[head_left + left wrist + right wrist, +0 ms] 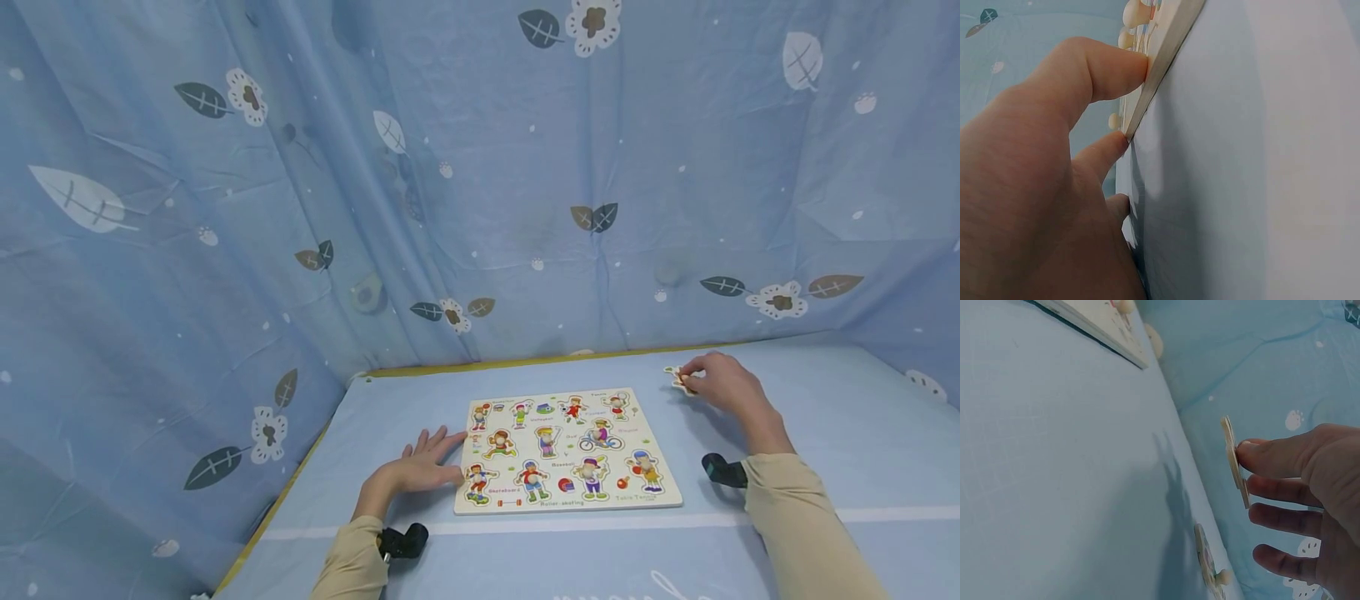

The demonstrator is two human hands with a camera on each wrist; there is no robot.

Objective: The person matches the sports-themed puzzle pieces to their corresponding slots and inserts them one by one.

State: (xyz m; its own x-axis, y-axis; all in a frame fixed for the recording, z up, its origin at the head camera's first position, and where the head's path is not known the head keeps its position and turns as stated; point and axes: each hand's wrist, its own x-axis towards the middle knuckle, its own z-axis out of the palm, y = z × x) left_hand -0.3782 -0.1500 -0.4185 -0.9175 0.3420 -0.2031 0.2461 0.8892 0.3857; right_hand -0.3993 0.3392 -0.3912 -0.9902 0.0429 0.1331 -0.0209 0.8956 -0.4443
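A wooden peg puzzle board (pixel 558 505) printed with sporty cartoon figures lies on the table. My left hand (pixel 422 467) is spread at its left side. In the left wrist view, the thumb and a fingertip touch the board's edge (pixel 1159 70). Beyond the board's far right corner, my right hand (pixel 726 387) pinches a thin wooden puzzle piece (pixel 1233 459) between thumb and fingers, raised above the table. In the right wrist view the piece shows edge-on, its picture hidden. Below this hand, another knobbed puzzle piece (pixel 1205 559) rests on the table.
A light blue cloth (pixel 862 467) with a white stripe covers the table. Blue patterned curtains (pixel 487 208) hang behind and at the sides. A black wrist mount (pixel 403 542) sits on the left wrist, another mount (pixel 723 471) on the right.
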